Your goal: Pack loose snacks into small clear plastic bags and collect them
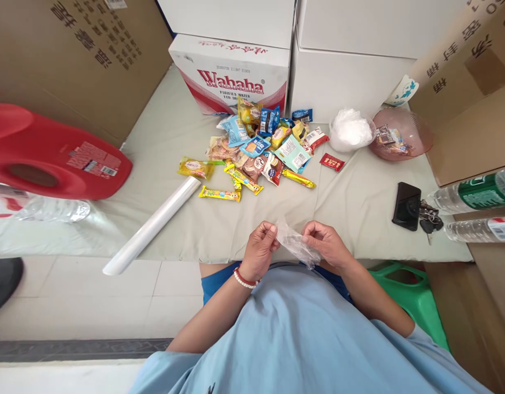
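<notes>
A thin clear plastic bag (295, 243) is stretched between my two hands, just over the near edge of the table. My left hand (260, 246), with a beaded bracelet at the wrist, pinches one side of it between thumb and fingers. On the other side, my right hand (326, 243) grips the bag's edge the same way. Beyond them lies a heap of wrapped snacks (256, 148) in yellow, blue, red and brown packets. A roll of clear plastic (154, 224) rests slantwise to the left, its near end past the table edge.
A red jug (92, 148) stands at the left. Behind the snacks are a Wahaba-style water carton (236, 76) and white boxes. To the right are a white-filled bowl (353, 129), a pink bowl (416, 131), a phone (406, 205), keys (430, 216) and bottles (477, 191).
</notes>
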`<state>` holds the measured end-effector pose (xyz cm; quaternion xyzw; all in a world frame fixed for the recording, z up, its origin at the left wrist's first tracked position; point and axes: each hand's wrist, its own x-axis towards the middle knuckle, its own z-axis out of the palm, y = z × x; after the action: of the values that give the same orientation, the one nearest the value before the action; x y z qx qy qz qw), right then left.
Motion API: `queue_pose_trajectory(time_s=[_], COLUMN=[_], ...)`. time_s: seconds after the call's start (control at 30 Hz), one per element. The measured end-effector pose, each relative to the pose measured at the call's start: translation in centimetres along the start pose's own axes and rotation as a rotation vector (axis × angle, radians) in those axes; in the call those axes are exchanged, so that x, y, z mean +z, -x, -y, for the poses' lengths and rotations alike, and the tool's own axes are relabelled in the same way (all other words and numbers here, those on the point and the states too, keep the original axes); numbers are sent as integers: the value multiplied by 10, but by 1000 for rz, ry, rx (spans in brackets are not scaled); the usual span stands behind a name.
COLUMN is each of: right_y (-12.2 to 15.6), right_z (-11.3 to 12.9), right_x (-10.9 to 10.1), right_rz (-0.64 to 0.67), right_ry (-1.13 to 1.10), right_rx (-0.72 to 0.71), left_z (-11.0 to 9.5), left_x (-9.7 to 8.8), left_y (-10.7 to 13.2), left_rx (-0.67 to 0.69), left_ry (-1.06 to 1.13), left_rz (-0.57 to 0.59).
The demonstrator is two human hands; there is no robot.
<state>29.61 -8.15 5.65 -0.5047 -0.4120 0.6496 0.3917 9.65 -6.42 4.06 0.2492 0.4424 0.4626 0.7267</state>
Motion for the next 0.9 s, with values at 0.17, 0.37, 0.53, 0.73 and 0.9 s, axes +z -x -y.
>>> queue_pose_trajectory(time_s=[0.17,0.37,0.53,0.73,0.9], right_y=[-4,-6,-6,-6,-8], right_z=[-3,-4,-9,-7,0], right_x=[-6,-18,-29,-32,-24], right_rz=[-96,-190,-114,-26,-61], right_ry=[-94,-291,-240,-199,-215], right_rx=[-31,51,131,161,103], left_z=[-3,-7,-9,-14,-19], left_x=[-2,-8,-18,-36,-27], left_y=[0,-2,-2,-9,-4], left_rx=[-44,-27,13,175,399], left_ry=[-12,9,-8,-335,-730], left_rz=[32,10,15,55,-18])
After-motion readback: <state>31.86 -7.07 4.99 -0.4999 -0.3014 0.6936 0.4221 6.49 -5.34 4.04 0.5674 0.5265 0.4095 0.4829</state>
